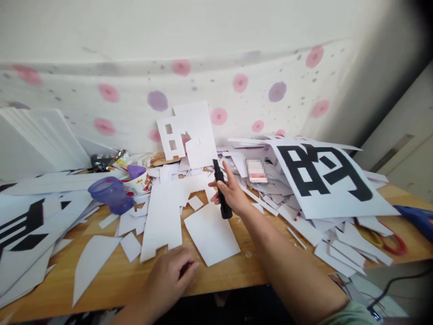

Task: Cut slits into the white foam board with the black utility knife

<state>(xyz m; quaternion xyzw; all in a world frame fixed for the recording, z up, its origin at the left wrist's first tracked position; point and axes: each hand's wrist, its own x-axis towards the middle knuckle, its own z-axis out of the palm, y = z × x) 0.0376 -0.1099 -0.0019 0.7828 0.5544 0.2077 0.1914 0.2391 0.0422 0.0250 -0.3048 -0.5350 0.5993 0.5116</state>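
Observation:
My right hand (pixel 230 188) is closed around a black utility knife (pixel 222 194), held nearly upright above the middle of the table. My left hand (pixel 173 270) rests in a loose fist near the table's front edge, with nothing seen in it. Just beyond that fist lies a white board piece (pixel 164 216) with stepped edges. A white rectangular board (pixel 213 234) lies flat on the wood below the knife. Leaning against the wall covering is a white board with cut-out openings (pixel 199 118).
At right, a white sheet with a large black character (pixel 324 174) lies over a heap of scraps. Red-handled scissors (pixel 394 243) show under offcuts. A purple cup (pixel 111 194) and a patterned paper tub (pixel 138 183) stand at left. More printed sheets (pixel 30 225) cover the left side.

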